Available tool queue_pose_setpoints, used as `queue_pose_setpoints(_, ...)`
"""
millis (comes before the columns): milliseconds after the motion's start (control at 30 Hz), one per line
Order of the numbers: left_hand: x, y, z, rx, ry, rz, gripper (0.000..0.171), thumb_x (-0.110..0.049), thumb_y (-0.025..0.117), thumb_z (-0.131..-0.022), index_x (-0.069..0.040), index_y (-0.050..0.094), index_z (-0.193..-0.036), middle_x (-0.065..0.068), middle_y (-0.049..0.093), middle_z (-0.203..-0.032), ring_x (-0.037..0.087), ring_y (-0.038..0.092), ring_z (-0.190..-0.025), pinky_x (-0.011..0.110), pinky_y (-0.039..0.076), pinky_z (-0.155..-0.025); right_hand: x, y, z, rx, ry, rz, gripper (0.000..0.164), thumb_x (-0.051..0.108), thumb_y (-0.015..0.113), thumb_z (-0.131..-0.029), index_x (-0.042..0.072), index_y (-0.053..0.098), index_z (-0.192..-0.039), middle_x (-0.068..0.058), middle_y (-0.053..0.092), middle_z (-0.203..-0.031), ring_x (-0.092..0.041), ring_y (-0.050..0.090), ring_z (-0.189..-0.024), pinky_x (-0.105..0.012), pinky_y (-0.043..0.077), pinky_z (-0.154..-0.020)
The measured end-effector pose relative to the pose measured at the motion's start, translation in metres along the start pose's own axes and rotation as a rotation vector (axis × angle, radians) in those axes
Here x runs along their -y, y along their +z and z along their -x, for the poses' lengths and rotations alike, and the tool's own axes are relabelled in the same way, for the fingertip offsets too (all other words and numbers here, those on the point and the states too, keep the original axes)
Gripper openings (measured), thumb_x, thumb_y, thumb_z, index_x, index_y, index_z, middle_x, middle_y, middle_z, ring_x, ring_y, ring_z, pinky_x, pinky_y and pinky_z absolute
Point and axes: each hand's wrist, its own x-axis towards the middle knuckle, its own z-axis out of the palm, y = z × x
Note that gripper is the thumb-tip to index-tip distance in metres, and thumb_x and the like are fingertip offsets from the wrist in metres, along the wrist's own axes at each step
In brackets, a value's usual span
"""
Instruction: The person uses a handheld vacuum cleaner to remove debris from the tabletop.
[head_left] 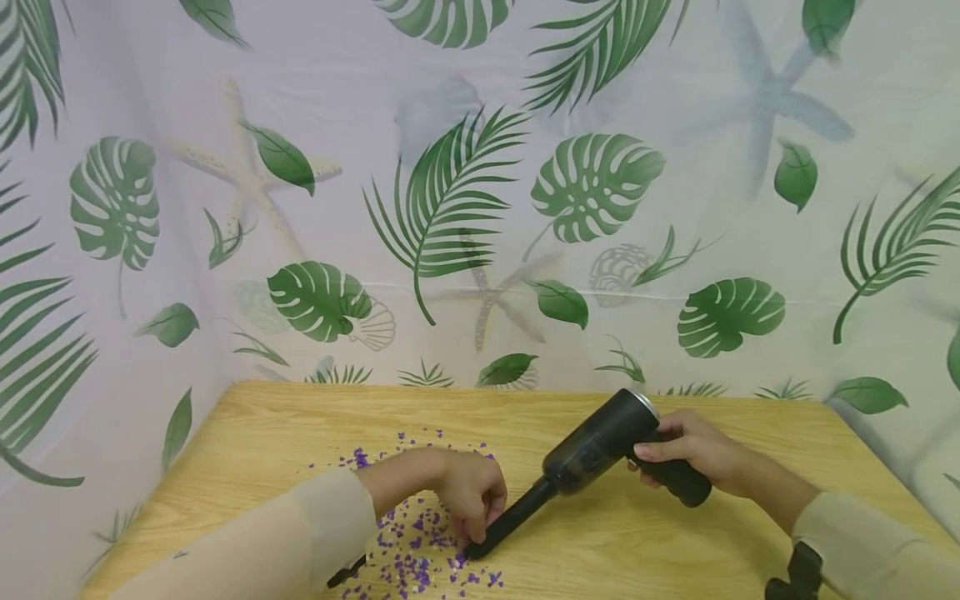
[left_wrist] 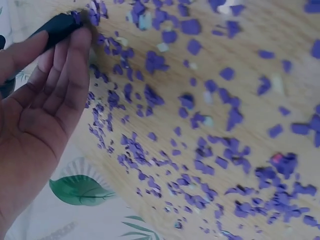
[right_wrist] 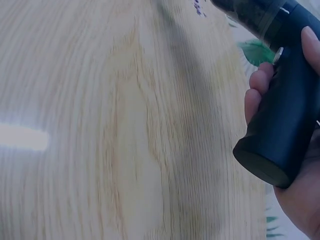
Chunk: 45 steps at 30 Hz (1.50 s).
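Note:
A black handheld vacuum cleaner (head_left: 592,454) slants down to the left over the wooden table. My right hand (head_left: 693,450) grips its handle (right_wrist: 290,115), with the thumb along one side and the fingers wrapped round the other. Near the nozzle's tip (head_left: 491,533), my left hand (head_left: 468,492) holds the tube between thumb and fingers. Purple paper bits (head_left: 420,575) lie scattered around the tip and under the left forearm. Close up in the left wrist view, the nozzle mouth (left_wrist: 75,19) is right at some purple bits (left_wrist: 155,61), with a few pale ones among them.
The wooden table (head_left: 637,542) ends at the back against a white curtain (head_left: 465,208) printed with green leaves, starfish and shells. The curtain also closes off both sides. A dark strap (head_left: 798,571) sits at the right sleeve.

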Motion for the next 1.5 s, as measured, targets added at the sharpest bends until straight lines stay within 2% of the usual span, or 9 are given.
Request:
queue_pose_setpoints(67, 0.001, 0.001, -0.001, 0.035, -0.007, 0.079, 0.02, 0.013, 0.067, -0.081, -0.004, 0.059, -0.074, 0.007, 0.067, -0.067, 0.014, 0.066, -0.057, 0.03, 0.06, -0.064, 0.0, 0.001, 0.001, 0.002, -0.007, -0.003, 0.017, 0.007, 0.057, -0.099, 0.01, 0.073, -0.101, -0.006, 0.074, -0.088, -0.018, 0.072, -0.076, -0.037, 0.06, -0.072)
queue_pose_setpoints(467, -0.007, 0.002, -0.013, 0.21, 0.018, 0.262, 0.013, 0.003, 0.058, -0.092, -0.007, 0.057, -0.101, 0.006, 0.066, -0.08, 0.016, 0.064, -0.068, 0.025, 0.055, -0.064, -0.002, -0.014, 0.028, 0.047, -0.052, -0.049, 0.028, 0.003, 0.048, -0.102, 0.013, 0.074, -0.108, -0.005, 0.075, -0.098, -0.018, 0.073, -0.081, -0.039, 0.06, -0.075)
queue_pose_setpoints(600, -0.017, 0.008, -0.021, 0.247, 0.004, 0.294, 0.014, -0.001, 0.054, -0.098, -0.003, 0.064, -0.107, 0.019, 0.072, -0.086, 0.016, 0.066, -0.07, 0.026, 0.056, -0.066, -0.004, -0.023, 0.047, 0.059, -0.05, -0.065, 0.031, 0.0, 0.046, -0.102, 0.012, 0.074, -0.11, -0.005, 0.076, -0.099, -0.016, 0.073, -0.081, -0.038, 0.06, -0.075)
queue_pose_setpoints(733, -0.025, 0.011, -0.024, 0.223, 0.053, 0.182, 0.014, -0.006, 0.056, -0.1, -0.001, 0.068, -0.096, 0.028, 0.072, -0.089, 0.014, 0.066, -0.062, 0.025, 0.056, -0.061, -0.003, -0.03, 0.06, 0.054, -0.037, -0.068, 0.031, 0.0, 0.045, -0.102, 0.01, 0.074, -0.109, -0.006, 0.076, -0.099, -0.016, 0.073, -0.082, -0.036, 0.059, -0.075)
queue_pose_setpoints(933, -0.03, 0.016, -0.023, 0.098, 0.139, -0.011, 0.018, -0.012, 0.068, -0.095, -0.004, 0.07, -0.078, 0.01, 0.073, -0.07, 0.007, 0.064, -0.053, 0.026, 0.058, -0.059, -0.005, -0.033, 0.068, 0.072, -0.047, -0.077, 0.03, -0.003, 0.045, -0.101, 0.006, 0.073, -0.108, -0.008, 0.076, -0.097, -0.017, 0.073, -0.081, -0.037, 0.059, -0.075)
queue_pose_setpoints(1100, -0.033, 0.027, -0.023, 0.065, 0.17, -0.182, 0.019, -0.015, 0.075, -0.09, -0.006, 0.07, -0.074, -0.005, 0.067, -0.062, 0.001, 0.06, -0.05, 0.017, 0.054, -0.058, -0.009, -0.028, 0.067, 0.124, -0.057, -0.105, 0.028, -0.006, 0.046, -0.099, 0.0, 0.071, -0.107, -0.009, 0.076, -0.095, -0.017, 0.073, -0.081, -0.038, 0.059, -0.074)
queue_pose_setpoints(1200, -0.035, 0.033, -0.023, 0.072, 0.198, -0.261, 0.018, -0.015, 0.077, -0.087, -0.006, 0.07, -0.073, -0.007, 0.065, -0.059, 0.0, 0.059, -0.049, 0.013, 0.05, -0.057, -0.009, -0.023, 0.063, 0.152, -0.057, -0.103, 0.025, -0.006, 0.046, -0.099, -0.002, 0.07, -0.106, -0.009, 0.076, -0.094, -0.016, 0.072, -0.081, -0.038, 0.06, -0.074)
queue_pose_setpoints(1400, -0.035, 0.04, -0.019, 0.11, 0.19, -0.2, 0.017, -0.009, 0.076, -0.088, -0.004, 0.067, -0.074, 0.0, 0.067, -0.058, 0.007, 0.063, -0.049, 0.02, 0.055, -0.054, -0.006, -0.016, 0.054, 0.195, -0.053, -0.104, 0.022, -0.005, 0.049, -0.098, -0.003, 0.069, -0.108, -0.009, 0.076, -0.094, -0.016, 0.072, -0.08, -0.038, 0.06, -0.074)
queue_pose_setpoints(1500, -0.032, 0.035, -0.02, 0.061, 0.209, -0.191, 0.015, -0.009, 0.077, -0.087, -0.005, 0.067, -0.077, -0.005, 0.064, -0.061, 0.003, 0.06, -0.051, 0.017, 0.053, -0.054, -0.003, -0.017, 0.051, 0.155, -0.049, -0.073, 0.023, -0.004, 0.05, -0.098, 0.001, 0.071, -0.106, -0.008, 0.076, -0.094, -0.015, 0.072, -0.079, -0.037, 0.059, -0.073)
